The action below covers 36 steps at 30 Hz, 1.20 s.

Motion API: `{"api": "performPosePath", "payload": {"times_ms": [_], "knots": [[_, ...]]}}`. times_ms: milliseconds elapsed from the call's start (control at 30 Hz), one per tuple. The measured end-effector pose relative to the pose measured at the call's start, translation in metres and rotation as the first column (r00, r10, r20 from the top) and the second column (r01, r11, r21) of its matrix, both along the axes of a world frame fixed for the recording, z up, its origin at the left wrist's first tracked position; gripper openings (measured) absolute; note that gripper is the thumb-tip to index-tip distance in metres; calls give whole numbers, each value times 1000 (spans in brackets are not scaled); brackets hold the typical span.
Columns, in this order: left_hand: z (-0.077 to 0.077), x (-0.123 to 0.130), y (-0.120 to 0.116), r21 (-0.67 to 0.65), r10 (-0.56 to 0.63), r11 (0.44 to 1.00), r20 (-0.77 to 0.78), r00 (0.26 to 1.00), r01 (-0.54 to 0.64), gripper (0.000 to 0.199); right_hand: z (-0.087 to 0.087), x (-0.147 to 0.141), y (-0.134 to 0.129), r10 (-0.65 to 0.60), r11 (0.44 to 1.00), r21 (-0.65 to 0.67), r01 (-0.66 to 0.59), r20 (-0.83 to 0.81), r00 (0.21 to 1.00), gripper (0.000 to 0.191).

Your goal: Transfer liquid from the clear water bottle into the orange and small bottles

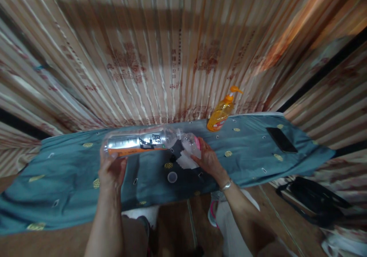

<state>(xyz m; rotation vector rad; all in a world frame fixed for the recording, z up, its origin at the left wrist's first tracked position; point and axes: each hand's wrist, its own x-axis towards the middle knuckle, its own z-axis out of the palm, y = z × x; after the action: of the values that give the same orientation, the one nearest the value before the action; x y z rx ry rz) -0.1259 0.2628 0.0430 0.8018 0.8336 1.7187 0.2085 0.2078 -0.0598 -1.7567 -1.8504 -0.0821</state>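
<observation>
My left hand (112, 171) is closed around the base end of a large clear plastic bottle (140, 140) with a silver, black and orange label. That bottle lies sideways in the air, its neck pointing right. In my right hand (211, 160) is a small clear bottle (189, 141) with a pink end toward my palm. The two bottle mouths meet or nearly meet; I cannot tell whether they touch. A white piece of tissue (187, 160) hangs under the small bottle by my right fingers. Below, a small round translucent cap (172, 177) lies on the cloth.
An orange pump bottle (220, 115) with yellow liquid stands at the back of the table, which has a teal patterned cloth (71, 173). A black phone (281, 139) lies to the right. Beyond hangs a striped curtain (155, 58). A black bag (315, 199) sits lower right.
</observation>
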Motion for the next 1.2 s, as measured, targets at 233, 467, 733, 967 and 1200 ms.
{"api": "performPosePath", "payload": {"times_ms": [233,467,733,967,1200], "knots": [[10,7,-2,-39,10,999,18,1000,-9,51,-2,1,-1,11,1000,26,-11,-6,1000,82],[13,9,-2,-41,33,999,-10,999,-33,53,-1,3,-1,30,1000,-1,-30,3,1000,83],[14,11,-4,-52,26,998,0,1000,-26,50,-3,3,-1,30,999,21,-30,-7,1000,83],[15,9,-4,-69,30,997,19,999,-29,56,-2,3,-1,38,999,31,-38,-13,999,84],[15,9,-3,-59,28,998,18,999,-27,54,1,3,-2,29,1000,-6,-29,9,1000,82]]}}
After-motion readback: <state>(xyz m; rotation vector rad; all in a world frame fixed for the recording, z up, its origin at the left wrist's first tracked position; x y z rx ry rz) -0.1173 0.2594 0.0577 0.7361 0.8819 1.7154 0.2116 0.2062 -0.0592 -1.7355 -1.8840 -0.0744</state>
